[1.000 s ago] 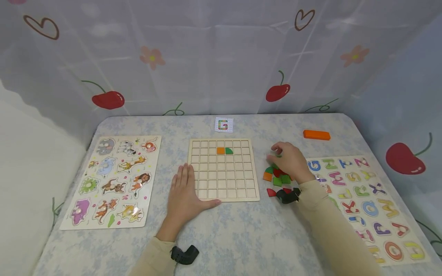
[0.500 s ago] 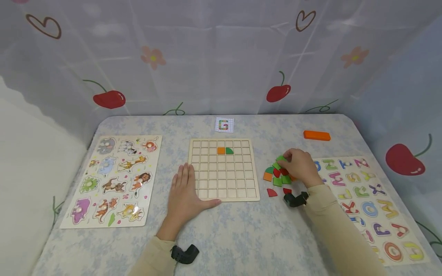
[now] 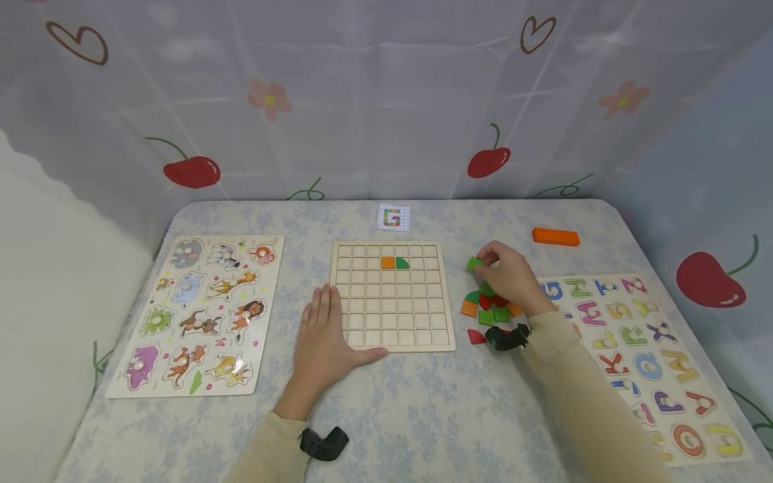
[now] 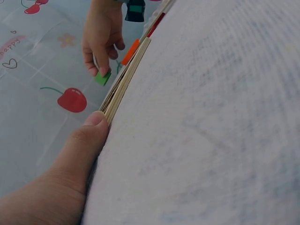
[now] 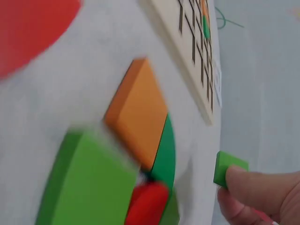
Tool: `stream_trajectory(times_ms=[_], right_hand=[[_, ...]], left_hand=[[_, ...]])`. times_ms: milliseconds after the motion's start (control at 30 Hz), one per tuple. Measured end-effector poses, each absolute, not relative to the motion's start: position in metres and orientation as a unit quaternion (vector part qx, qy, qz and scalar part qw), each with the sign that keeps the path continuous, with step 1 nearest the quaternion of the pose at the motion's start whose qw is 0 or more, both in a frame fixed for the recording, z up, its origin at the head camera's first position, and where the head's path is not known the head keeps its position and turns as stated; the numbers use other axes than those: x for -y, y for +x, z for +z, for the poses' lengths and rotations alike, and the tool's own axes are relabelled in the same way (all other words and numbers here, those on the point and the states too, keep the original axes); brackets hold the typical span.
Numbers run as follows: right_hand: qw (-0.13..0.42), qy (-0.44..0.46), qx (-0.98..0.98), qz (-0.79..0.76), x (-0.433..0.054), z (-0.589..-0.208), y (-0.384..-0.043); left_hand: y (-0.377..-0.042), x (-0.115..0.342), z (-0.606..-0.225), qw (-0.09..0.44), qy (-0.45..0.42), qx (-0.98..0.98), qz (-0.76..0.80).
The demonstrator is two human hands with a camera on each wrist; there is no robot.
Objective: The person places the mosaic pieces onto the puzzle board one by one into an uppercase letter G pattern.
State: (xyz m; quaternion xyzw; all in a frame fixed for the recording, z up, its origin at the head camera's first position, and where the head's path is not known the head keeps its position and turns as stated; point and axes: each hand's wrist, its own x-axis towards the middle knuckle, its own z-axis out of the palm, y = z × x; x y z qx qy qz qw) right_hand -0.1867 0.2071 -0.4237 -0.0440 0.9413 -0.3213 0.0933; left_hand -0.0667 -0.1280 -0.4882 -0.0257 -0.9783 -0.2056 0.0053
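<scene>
My right hand [image 3: 510, 275] pinches a light green square tile [image 5: 228, 166] between thumb and fingers, held up off the table to the right of the wooden grid board [image 3: 362, 322]. Below that hand lies a loose pile of tiles: green squares [image 3: 486, 317], orange squares [image 3: 469, 308], red pieces [image 3: 476, 337] and a dark green quarter-round [image 3: 472, 296]. My left hand [image 3: 323, 335] lies with straight fingers along the board's left edge, its thumb [image 4: 96, 119] against the front edge. Side by side in the board's upper part sit an orange square [image 3: 388, 263] and a green quarter-round [image 3: 402, 263].
Behind the board lies a small card [image 3: 394, 218] with a coloured G on a grid. An animal puzzle [image 3: 266, 349] is at the left, a letter puzzle [image 3: 652, 402] at the right. An orange bar [image 3: 555, 237] rests at the back right.
My right hand has lifted a green square tile from the pile and moved up and left toward the board. My left hand stays in place.
</scene>
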Motion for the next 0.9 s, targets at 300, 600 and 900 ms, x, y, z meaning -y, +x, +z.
stream_trajectory(times_ms=[300,600,900], right_hand=[[0.117,-0.111,-0.914,-0.371,-0.14,-0.424,-0.2],[0.144,-0.157,-0.897,-0.387,-0.078,-0.43,-0.207],[0.137,-0.168,-0.911,-0.352,-0.046,-0.433,-0.211]], left_hand=[[-0.066,0.128,-0.487,0.008,-0.025,0.979,-0.204],[-0.067,0.127,-0.489,0.017,-0.028,0.979,-0.201],[-0.067,0.129,-0.489,0.012,-0.025,0.981,-0.19]])
